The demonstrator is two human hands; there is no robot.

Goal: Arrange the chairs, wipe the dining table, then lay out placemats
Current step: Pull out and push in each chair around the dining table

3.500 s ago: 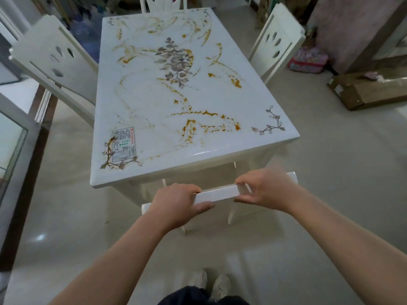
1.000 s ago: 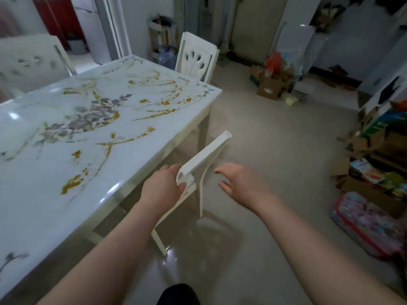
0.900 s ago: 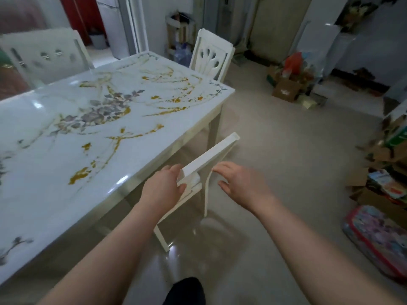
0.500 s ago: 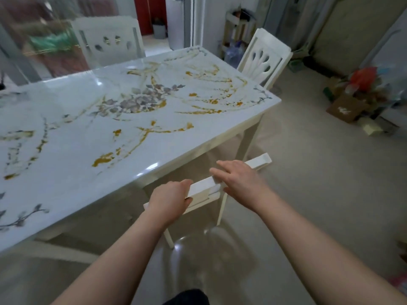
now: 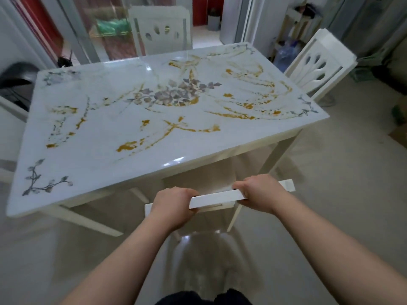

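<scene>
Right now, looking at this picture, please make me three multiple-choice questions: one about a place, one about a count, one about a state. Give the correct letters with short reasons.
1. Where is the chair that both hands hold?
A. at the near long edge of the table
B. on top of the table
C. lying on its side on the floor

2. How many other white chair backs show around the table?
A. none
B. two
C. five

3. What is the state of the tabletop?
A. covered with placemats
B. bare, only its printed pattern
C. stacked with plates

Answers:
1 A: the left hand and right hand each close a grip on the top rail of the near chair, tucked under the table edge.
2 B: the far chair and the right-end chair.
3 B: only flowers and gold streaks show; no placemats are laid.
</scene>
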